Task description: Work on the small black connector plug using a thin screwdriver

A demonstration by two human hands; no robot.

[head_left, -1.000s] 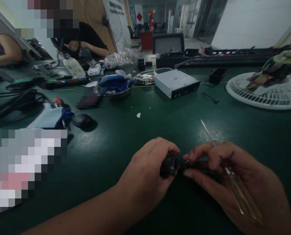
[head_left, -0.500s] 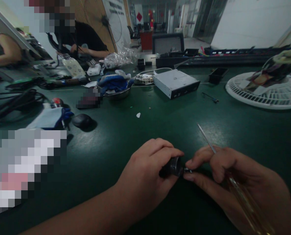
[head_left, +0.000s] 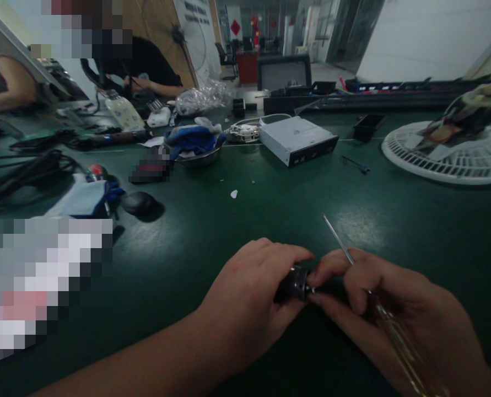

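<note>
My left hand (head_left: 249, 298) is closed round a dark cylindrical part (head_left: 297, 282), whose open-looking end faces right. From that end sticks a small shiny metal piece (head_left: 310, 289), pinched between the thumb and forefinger of my right hand (head_left: 402, 303). Across the same right hand lies a screwdriver (head_left: 338, 239) with a clear yellowish handle, held by the other fingers against the palm. Its thin steel shaft points up and left, its tip free in the air. Most of the cylinder is hidden by my left fingers.
Beyond my hands lies a silver disc drive (head_left: 297, 138). A white fan grille (head_left: 447, 160) is at the right. To the left are a black computer mouse (head_left: 138, 204), a metal bowl (head_left: 199, 159) with blue cloth, and black cables (head_left: 30, 171). A person (head_left: 150, 66) sits across the table.
My right hand has moved slightly left, bringing the metal piece closer against the cylinder's end. The screwdriver tip has shifted left and a little down. The left fingers have changed position slightly.
</note>
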